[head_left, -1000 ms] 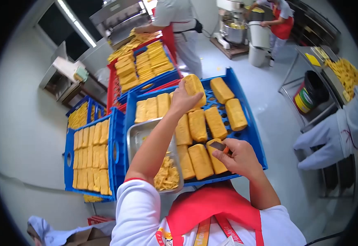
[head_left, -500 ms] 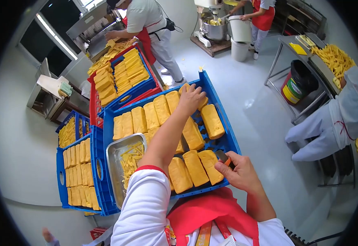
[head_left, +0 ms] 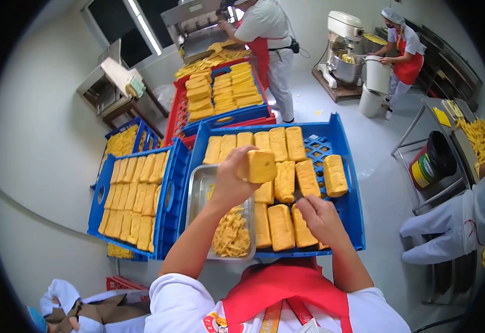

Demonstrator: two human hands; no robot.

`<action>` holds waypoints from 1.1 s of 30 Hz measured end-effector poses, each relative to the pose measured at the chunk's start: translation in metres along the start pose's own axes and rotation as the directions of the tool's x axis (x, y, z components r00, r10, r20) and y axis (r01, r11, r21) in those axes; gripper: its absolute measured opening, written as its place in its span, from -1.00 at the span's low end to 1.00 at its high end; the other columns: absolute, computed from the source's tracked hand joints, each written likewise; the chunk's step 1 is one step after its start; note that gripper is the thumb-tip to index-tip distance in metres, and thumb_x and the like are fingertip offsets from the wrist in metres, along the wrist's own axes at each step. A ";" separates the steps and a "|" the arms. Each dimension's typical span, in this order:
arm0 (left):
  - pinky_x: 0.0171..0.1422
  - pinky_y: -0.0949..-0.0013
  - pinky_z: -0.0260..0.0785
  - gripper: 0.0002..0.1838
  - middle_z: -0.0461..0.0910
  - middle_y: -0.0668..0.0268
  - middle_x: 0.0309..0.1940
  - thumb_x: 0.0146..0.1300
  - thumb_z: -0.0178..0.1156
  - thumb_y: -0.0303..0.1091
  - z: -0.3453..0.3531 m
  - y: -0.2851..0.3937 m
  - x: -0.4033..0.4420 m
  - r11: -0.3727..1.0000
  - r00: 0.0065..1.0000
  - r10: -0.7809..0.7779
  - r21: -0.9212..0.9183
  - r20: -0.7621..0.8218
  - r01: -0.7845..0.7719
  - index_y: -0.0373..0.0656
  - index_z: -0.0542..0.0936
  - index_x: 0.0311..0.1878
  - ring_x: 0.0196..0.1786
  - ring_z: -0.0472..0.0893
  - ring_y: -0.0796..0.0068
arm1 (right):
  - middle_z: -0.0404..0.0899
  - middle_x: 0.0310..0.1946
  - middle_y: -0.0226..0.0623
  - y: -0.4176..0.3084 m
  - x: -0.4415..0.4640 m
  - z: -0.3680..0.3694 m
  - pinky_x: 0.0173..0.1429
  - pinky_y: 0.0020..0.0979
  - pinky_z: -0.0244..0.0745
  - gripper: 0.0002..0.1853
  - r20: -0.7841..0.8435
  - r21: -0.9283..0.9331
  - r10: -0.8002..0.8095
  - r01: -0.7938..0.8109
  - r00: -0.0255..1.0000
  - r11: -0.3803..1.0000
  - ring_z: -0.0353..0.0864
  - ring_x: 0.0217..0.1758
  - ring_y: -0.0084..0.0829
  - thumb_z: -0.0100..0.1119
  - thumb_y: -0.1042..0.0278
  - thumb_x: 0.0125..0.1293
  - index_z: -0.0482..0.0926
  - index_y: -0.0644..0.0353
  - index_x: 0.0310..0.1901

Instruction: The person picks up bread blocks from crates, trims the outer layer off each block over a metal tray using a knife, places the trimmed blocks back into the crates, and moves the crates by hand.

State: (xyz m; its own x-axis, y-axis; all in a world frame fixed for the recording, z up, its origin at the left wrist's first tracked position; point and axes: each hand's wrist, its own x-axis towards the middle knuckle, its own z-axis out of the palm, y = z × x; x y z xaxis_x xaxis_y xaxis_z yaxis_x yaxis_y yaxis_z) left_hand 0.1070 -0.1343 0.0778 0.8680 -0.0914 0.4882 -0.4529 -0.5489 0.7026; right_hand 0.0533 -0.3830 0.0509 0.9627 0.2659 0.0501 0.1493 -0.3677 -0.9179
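My left hand (head_left: 235,178) grips a yellow block (head_left: 261,166), its end face turned up, above the blue crate (head_left: 354,205). My right hand (head_left: 321,215) is closed around a small knife (head_left: 298,195), whose short blade points up and left over the blocks. Rows of yellow loaf-shaped blocks (head_left: 282,227) lie in the crate beneath both hands. At the crate's left side, a metal tray (head_left: 193,204) holds yellow trimmings (head_left: 232,234), partly behind my left forearm.
A second blue crate (head_left: 94,215) of blocks is at left. Beyond are a red crate (head_left: 171,123), a machine (head_left: 195,16) with a person (head_left: 267,33), a mixer (head_left: 345,28) and another person (head_left: 406,53). A black bucket (head_left: 434,161) stands under the right table.
My left hand has gone from pressing on a block at the crate's far side to holding a block raised nearer me. My right hand, still with the knife, has moved closer to it.
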 end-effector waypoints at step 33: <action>0.41 0.09 0.32 -0.40 0.62 0.24 0.02 -0.17 0.53 -0.51 -0.086 -0.036 -0.121 0.951 0.959 0.044 0.307 -0.280 0.046 -0.09 0.63 0.06 0.18 0.59 0.16 | 0.62 -0.54 -0.05 -0.047 0.057 0.117 -0.29 -0.17 0.52 -0.34 0.469 -0.271 -0.242 0.399 0.850 0.876 0.66 -0.47 -0.14 0.21 -0.38 0.31 0.66 0.25 -0.36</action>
State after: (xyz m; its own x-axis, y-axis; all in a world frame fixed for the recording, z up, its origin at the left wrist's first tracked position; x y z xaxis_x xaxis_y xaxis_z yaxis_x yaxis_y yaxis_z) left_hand 0.0010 -0.0319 0.0381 0.7551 0.1208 0.6444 -0.3283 -0.7811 0.5311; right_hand 0.0748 -0.2462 0.0509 0.6760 0.7325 0.0804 0.5764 -0.4576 -0.6771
